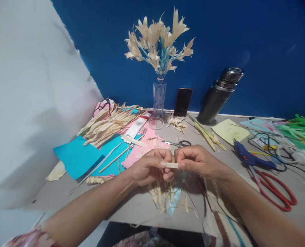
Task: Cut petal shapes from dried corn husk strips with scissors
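Observation:
Between my two hands, above the near part of the table, stretches a short pale strip of dried husk (172,165). One end is pinched in the thumb and fingers of my left hand (152,166). My right hand (197,161) grips the other end with its thumb and curled fingertips. Just behind the hands lie small dark-handled scissors (179,143), partly on pink paper (132,156). Several loose husk scraps (157,197) and a light blue paper piece (174,202) are scattered on the table below them.
A bottle (159,97) of husk flowers (159,41), a phone (183,102) and a dark flask (218,97) stand along the wall. Dried husks (108,125) and blue paper (77,156) lie left. At right are a glue gun (252,157), red-handled scissors (278,192), cables and green pipe cleaners (300,128).

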The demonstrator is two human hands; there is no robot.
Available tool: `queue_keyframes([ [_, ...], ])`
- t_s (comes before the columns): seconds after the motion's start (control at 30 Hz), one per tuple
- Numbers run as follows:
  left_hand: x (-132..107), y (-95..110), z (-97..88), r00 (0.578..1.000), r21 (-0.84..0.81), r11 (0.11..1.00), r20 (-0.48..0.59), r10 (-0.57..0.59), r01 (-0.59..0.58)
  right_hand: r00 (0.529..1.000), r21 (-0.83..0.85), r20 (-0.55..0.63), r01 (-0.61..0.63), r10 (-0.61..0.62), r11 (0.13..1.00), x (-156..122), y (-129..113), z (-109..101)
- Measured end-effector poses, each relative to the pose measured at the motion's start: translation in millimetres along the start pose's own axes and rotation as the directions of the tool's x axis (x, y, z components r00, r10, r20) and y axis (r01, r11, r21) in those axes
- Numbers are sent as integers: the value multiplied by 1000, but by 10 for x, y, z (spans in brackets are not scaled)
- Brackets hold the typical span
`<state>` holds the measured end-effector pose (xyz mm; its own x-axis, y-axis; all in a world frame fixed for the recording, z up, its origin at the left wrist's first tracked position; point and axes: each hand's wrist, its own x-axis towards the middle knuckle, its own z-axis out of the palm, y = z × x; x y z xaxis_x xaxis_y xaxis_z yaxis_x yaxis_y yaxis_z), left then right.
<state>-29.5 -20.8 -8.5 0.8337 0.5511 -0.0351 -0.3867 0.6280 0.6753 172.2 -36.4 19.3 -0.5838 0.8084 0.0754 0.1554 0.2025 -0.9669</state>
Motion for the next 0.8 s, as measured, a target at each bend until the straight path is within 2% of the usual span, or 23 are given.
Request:
queue_keyframes([
  [0.17, -21, 40, -29, 999, 183, 983, -52, -10, 19, 1000, -20, -10, -5, 5, 1000, 8, 9, 25],
  [0.33, -17, 213, -30, 996, 321, 944, 3, -87, 81, 1000, -51, 11, 11, -10, 999, -8, -25, 63],
  [0.37, -35, 283, -7, 998, 389, 919, -20, -64, 67, 1000, -46, -11, 7, -7, 999, -10, -37, 66],
  [0.4, -67, 356, 27, 997, 481, 876, -78, 20, 20, 999, -32, -52, 3, -4, 999, -10, -50, 68],
  [0.43, -114, 423, 72, 968, 595, 802, -163, 190, -58, 994, -10, -106, 0, -1, 1000, -8, -63, 71],
  [0.47, -173, 476, 125, 865, 716, 682, -239, 441, -149, 986, 17, -167, 2, 1, 1000, -4, -76, 78],
  [0.5, -238, 503, 183, 686, 821, 536, -276, 673, -196, 973, 43, -229, 9, 2, 999, 3, -88, 91],
  [0.53, -302, 498, 241, 492, 889, 419, -285, 823, -186, 958, 61, -286, 15, 3, 998, 12, -96, 115],
  [0.57, -357, 457, 296, 359, 920, 362, -291, 887, -148, 943, 75, -332, 22, 4, 997, 23, -98, 151],
  [0.6, -396, 381, 343, 342, 921, 377, -325, 882, -97, 931, 87, -365, 30, 4, 996, 36, -95, 200],
  [0.67, -402, 152, 405, 452, 856, 515, -438, 777, -56, 912, 113, -409, 53, -2, 992, 59, -70, 331],
  [0.7, -370, 23, 419, 513, 797, 599, -486, 708, -70, 906, 118, -422, 67, -11, 991, 67, -52, 399],
  [0.73, -322, -99, 424, 550, 753, 650, -500, 668, -105, 899, 106, -436, 78, -25, 991, 72, -34, 458],
  [0.77, -267, -203, 424, 569, 734, 668, -501, 653, -122, 895, 70, -444, 88, -47, 994, 74, -18, 496],
  [0.8, -213, -280, 420, 541, 724, 674, -511, 668, -148, 895, 16, -440, 85, -69, 996, 74, -4, 505],
])
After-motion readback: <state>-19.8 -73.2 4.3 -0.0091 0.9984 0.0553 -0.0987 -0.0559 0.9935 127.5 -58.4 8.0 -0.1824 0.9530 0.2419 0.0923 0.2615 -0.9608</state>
